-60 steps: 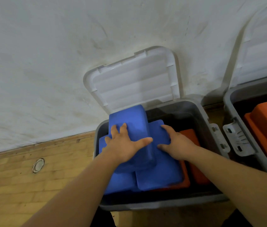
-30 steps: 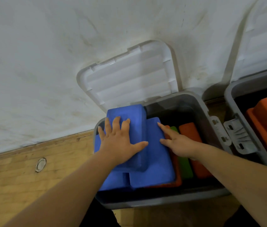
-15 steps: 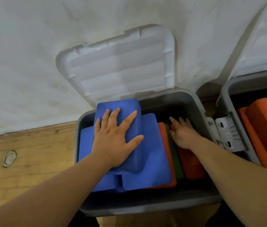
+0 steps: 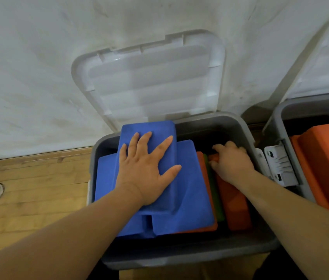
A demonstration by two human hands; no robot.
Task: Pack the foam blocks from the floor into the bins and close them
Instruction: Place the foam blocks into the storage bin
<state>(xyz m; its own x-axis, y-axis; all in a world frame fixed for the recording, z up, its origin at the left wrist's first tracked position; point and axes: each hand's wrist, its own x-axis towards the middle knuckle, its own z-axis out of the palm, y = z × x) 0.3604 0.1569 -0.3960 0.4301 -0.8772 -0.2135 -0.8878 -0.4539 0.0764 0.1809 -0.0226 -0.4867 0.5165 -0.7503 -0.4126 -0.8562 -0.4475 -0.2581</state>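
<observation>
Matt blue foam block, grey plastic bin — scuffed wooden floor.

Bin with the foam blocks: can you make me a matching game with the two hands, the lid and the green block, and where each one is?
Things
1. left hand
2. right hand
3. white lid
4. green block

Where
A. leaning open against the wall
B. pressing flat on the top blue block
C. fingers curled over the far end of an orange block
D. squeezed on edge between orange foam

Pairs: 1-B, 2-C, 3-A, 4-D
</observation>
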